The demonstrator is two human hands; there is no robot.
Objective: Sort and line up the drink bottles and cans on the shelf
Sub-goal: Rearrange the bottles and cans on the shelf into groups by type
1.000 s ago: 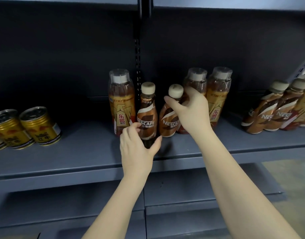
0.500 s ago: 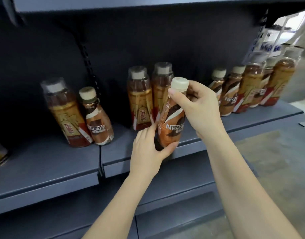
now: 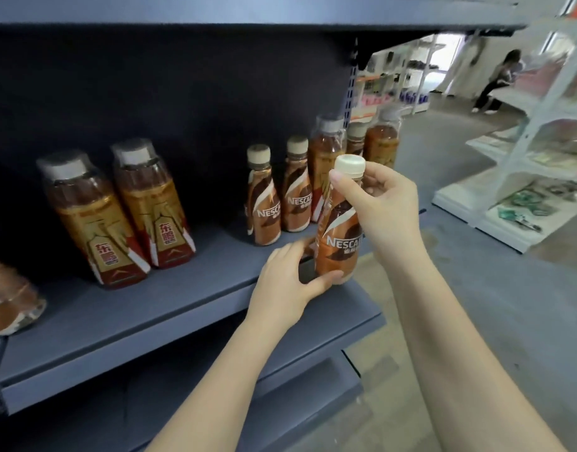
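Head view: both hands (image 3: 386,203) hold brown-filled Nescafé bottle (image 3: 337,236).

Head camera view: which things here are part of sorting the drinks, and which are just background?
Part of the job:
held Nescafe bottle
left hand
right hand
two Nescafe bottles
two gold-label bottles
shelf

Just background:
white rack
seated person

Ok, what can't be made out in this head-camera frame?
- Held Nescafe bottle: base and label end covered by left hand and right hand.
- Bottle at left edge: cut off, label unreadable.
- Rear bottles: blurred, half hidden by nearer ones.
- Background person: too small.
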